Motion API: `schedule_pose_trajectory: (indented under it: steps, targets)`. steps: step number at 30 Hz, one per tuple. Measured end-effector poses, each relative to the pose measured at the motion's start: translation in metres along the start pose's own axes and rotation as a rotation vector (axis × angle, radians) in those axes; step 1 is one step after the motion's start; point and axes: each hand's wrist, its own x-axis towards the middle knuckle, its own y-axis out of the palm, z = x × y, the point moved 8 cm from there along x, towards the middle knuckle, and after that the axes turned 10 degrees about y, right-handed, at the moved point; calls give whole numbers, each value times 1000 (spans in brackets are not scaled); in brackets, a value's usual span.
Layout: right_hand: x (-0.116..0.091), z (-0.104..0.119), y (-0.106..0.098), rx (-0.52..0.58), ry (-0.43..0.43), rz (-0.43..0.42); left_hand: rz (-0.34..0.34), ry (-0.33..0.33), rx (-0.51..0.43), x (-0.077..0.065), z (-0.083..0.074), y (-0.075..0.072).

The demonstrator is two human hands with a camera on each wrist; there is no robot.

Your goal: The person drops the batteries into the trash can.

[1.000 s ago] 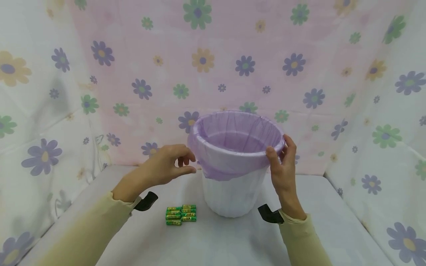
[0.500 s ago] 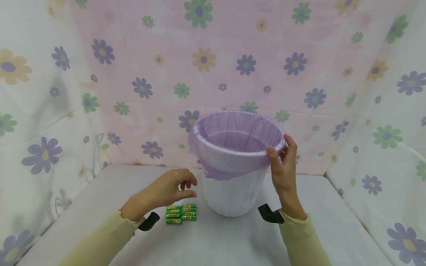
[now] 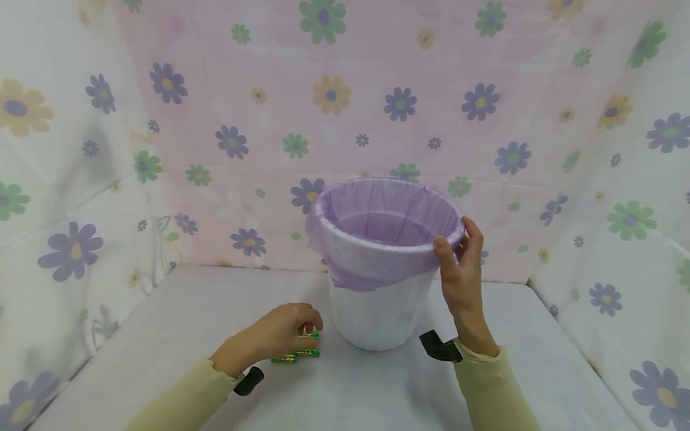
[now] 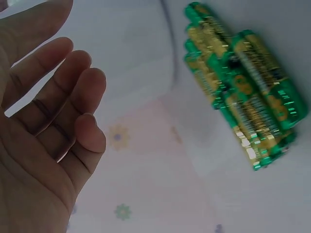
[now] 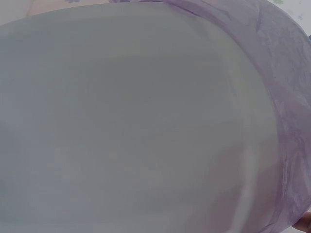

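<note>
A white trash bin (image 3: 377, 320) stands upright on the table, lined with a purple plastic bag (image 3: 372, 272) folded over its rim. My right hand (image 3: 463, 275) grips the rim at the right, thumb on the near side; the bin's wall (image 5: 146, 116) fills most of the right wrist view. Left of the bin, several green and gold batteries (image 3: 307, 353) lie grouped, partly hidden by my left hand (image 3: 277, 335) in the head view. The left wrist view has these batteries (image 4: 248, 92) beside the left hand (image 4: 48, 111), whose loosely bent fingers hold nothing.
The white table (image 3: 215, 287) is enclosed by flower-patterned sheets, with a pink one (image 3: 259, 221) at the back behind the bin. A black wrist mount (image 3: 249, 381) sits at the left cuff and another black mount (image 3: 439, 347) at the right.
My left hand has come down from beside the bin's rim to the batteries and now covers some of them. The right hand keeps its grip on the rim.
</note>
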Motion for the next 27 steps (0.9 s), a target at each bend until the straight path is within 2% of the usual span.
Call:
schedule_pose_trajectory:
  steps: [5,10,21,27]
  targets:
    - [0,-1,0,-8,17,-2,42,-35,-39,-7,12,20]
    - [-1,-1,0,-6,5,0,81,-48,-48,-13,20,33]
    - [0,0,0,-1,10,2,134,-64,48,-16,27,46]
    - [0,1,1,-4,8,2,146,-34,35,-14,24,50]
